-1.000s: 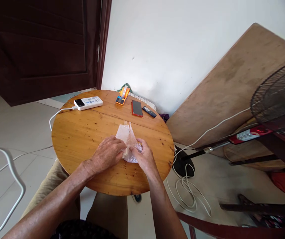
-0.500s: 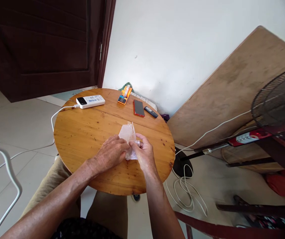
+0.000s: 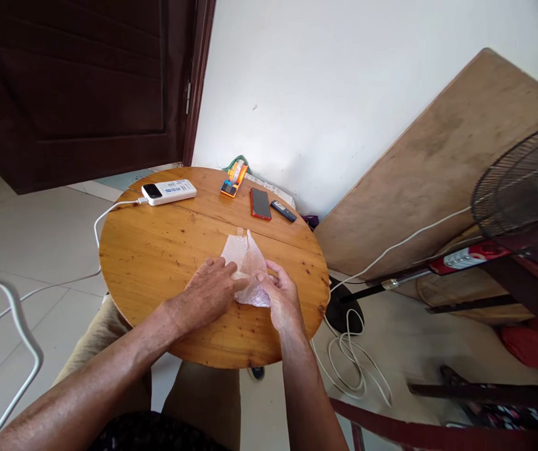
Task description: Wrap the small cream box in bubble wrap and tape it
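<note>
A piece of translucent bubble wrap (image 3: 251,266) lies on the round wooden table (image 3: 156,257), its right part lifted into a fold. A small strip that looks like clear tape shows at its far edge. My left hand (image 3: 215,285) rests on the wrap's left side, fingers stretched out and thumb reaching across it. On the other side, my right hand (image 3: 282,294) pinches the right edge between thumb and fingers. Whether anything lies inside the folds is hard to see.
Toward the back of the table are a white power bank (image 3: 169,191) with a cable, an orange tape dispenser (image 3: 235,178), a red-edged phone (image 3: 260,204) and a dark handheld device (image 3: 283,211). A fan (image 3: 522,188) stands at right; coiled cable (image 3: 353,357) lies on the floor.
The wrap's right side has been drawn outward to the right by my right hand, so more of it is spread. My left hand has shifted slightly left, with its fingers more extended.
</note>
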Action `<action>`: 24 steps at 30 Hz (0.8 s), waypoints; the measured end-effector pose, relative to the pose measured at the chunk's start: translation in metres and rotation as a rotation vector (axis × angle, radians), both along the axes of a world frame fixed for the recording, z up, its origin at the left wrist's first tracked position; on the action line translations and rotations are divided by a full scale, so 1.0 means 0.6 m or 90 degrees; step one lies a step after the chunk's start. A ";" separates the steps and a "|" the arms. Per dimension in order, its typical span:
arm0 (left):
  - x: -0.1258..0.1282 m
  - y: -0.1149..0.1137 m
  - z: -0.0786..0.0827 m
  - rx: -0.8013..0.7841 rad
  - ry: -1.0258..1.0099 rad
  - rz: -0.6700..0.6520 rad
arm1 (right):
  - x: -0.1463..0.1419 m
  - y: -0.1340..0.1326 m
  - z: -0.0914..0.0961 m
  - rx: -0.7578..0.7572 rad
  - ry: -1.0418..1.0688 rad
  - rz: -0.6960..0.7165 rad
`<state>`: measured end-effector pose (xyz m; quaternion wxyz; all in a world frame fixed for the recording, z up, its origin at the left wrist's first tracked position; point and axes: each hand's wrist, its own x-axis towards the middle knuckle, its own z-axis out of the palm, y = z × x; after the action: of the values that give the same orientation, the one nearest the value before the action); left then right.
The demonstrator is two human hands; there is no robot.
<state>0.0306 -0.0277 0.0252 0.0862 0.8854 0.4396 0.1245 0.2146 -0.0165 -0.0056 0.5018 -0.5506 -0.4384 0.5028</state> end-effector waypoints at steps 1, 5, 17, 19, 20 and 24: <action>0.002 0.001 0.005 -0.005 0.008 -0.004 | 0.000 -0.001 -0.001 0.004 0.009 0.010; 0.009 0.007 0.020 -0.036 0.021 -0.014 | -0.007 -0.005 0.003 0.016 0.051 0.062; 0.003 0.006 -0.013 -0.090 -0.134 0.068 | -0.043 0.023 0.027 0.036 -0.034 0.091; 0.005 0.004 -0.021 -0.096 -0.175 0.101 | -0.051 0.023 0.031 0.016 -0.051 0.114; 0.006 0.004 -0.026 -0.095 -0.195 0.119 | -0.053 0.022 0.032 0.008 -0.063 0.125; 0.007 0.002 -0.054 -0.077 -0.295 0.177 | -0.050 0.013 0.036 0.022 -0.120 0.164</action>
<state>0.0347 -0.0266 -0.0071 0.2193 0.7575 0.5322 0.3081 0.1846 -0.0085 0.0161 0.3990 -0.5261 -0.5591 0.5014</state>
